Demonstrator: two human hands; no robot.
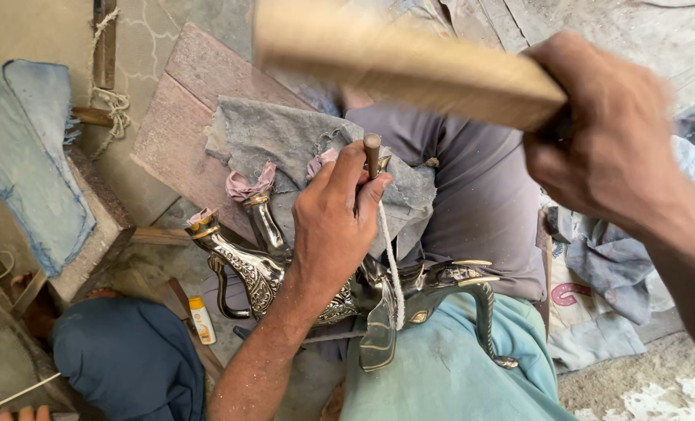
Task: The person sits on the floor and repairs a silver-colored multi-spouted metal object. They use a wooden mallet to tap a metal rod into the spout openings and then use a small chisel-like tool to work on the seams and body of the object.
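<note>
Left hand (pixel 333 226) pinches punch (pixel 372 153) upright on rigid, heavy brass horse (pixel 301 281); right hand (pixel 605 132) clenches wooden mallet (pixel 402 62), raised.

Dusty concrete floor (pixel 659 382) (daylit), worn wooden board (pixel 184 117), scattered rags (pixel 597 265)

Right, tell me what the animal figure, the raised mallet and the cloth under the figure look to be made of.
Animal figure: apparently cast metal, brass-like, polished and engraved; it gleams silver and gold with chased patterns.
Mallet, in the right hand: looks like pale bare wood, matte, though blurred.
Cloth: grey woven fabric, dusty with frayed edges.
The left hand holds a thin tool, its material unclear.
</note>
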